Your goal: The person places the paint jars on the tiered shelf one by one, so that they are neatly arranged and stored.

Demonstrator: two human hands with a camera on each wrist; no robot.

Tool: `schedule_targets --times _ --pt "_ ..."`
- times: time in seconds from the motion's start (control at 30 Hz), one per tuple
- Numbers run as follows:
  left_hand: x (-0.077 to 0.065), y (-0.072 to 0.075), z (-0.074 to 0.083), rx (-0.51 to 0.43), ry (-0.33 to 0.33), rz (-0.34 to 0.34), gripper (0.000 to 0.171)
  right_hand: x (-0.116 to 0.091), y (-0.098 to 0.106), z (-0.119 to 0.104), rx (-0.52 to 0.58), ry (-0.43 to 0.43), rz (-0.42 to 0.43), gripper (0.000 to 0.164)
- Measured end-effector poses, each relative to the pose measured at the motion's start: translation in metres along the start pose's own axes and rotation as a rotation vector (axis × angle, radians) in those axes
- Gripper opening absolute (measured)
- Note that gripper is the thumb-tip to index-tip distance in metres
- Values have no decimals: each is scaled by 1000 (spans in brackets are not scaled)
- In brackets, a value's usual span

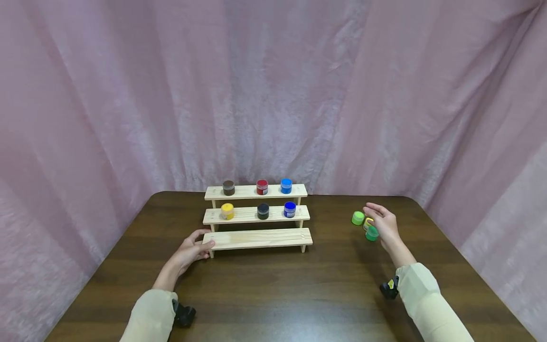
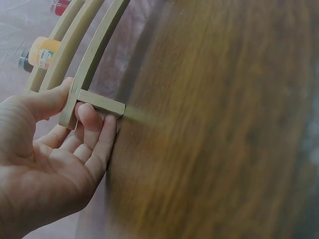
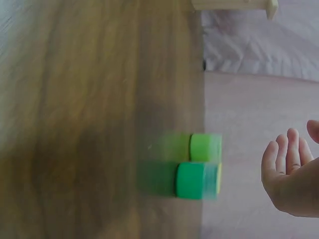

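My left hand (image 1: 190,251) grips the left end of the lowest step of a three-step wooden display rack (image 1: 258,239). In the left wrist view its thumb lies on the step's upper face, with fingers curled underneath by the short leg (image 2: 101,102). My right hand (image 1: 382,225) hovers at the right over small paint jars, fingers loosely bent and holding nothing. Below it are a light green jar (image 1: 358,218), a yellow jar (image 1: 368,222), partly hidden by the fingers, and a darker green jar (image 1: 372,233). In the right wrist view the hand (image 3: 291,174) is apart from the green jars.
Brown (image 1: 228,188), red (image 1: 262,187) and light blue (image 1: 286,185) jars line the top step. The middle step carries yellow (image 1: 227,211), black (image 1: 262,211) and dark blue (image 1: 289,209) jars. A pink curtain (image 1: 273,95) hangs behind the brown wooden table (image 1: 265,294).
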State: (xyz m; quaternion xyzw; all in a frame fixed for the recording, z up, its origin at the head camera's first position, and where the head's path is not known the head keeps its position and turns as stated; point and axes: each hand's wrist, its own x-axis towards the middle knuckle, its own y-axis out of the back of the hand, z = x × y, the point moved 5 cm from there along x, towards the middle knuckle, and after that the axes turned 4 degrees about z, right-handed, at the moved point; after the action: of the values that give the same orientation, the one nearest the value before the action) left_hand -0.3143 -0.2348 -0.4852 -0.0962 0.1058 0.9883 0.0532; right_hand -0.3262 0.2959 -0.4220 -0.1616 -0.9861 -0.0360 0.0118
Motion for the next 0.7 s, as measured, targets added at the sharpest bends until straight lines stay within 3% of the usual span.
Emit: schedule_targets --times 0.07,0.4,0.7 --pt "1 -1 0 -2 -3 -2 56 -2 9 4 -1 -19 29 9" --pt "2 -3 -1 -31 -11 4 54 -6 39 28 93 -124 173 14" --pt "2 -1 -1 -24 -3 6 56 -8 44 49 134 -102 272 32"
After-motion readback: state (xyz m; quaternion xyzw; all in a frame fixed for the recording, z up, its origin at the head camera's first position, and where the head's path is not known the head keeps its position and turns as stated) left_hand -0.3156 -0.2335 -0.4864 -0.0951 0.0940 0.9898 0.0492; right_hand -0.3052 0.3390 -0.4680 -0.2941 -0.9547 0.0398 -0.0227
